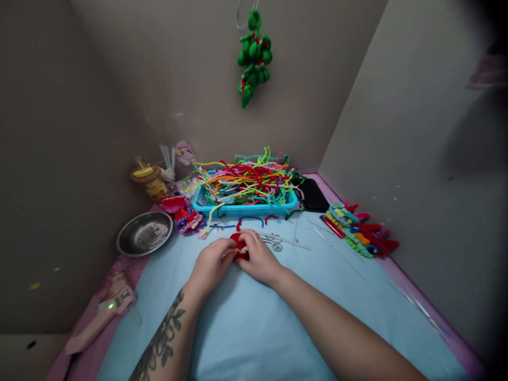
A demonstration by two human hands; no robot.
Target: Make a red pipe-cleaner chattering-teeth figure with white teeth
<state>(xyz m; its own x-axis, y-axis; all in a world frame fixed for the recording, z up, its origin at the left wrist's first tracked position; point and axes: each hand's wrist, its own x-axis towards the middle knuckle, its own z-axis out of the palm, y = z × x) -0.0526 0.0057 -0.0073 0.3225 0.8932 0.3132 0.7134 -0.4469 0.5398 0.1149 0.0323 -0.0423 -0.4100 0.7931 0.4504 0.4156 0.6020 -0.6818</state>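
Note:
Both my hands meet at the middle of the light blue mat (254, 328). My left hand (211, 264) and my right hand (259, 257) are closed in pinches on a small red pipe-cleaner piece (239, 245) with white bits along its edge. The piece sits between my fingertips, just above the mat. Scissors (273, 241) lie on the mat right behind my right hand.
A blue tray (246, 207) heaped with several coloured pipe cleaners stands behind. A metal bowl (144, 234) sits at left, a glue gun (103, 312) at the left edge. Finished colourful figures (359, 233) lie at right by the wall. A green figure (254, 53) hangs above.

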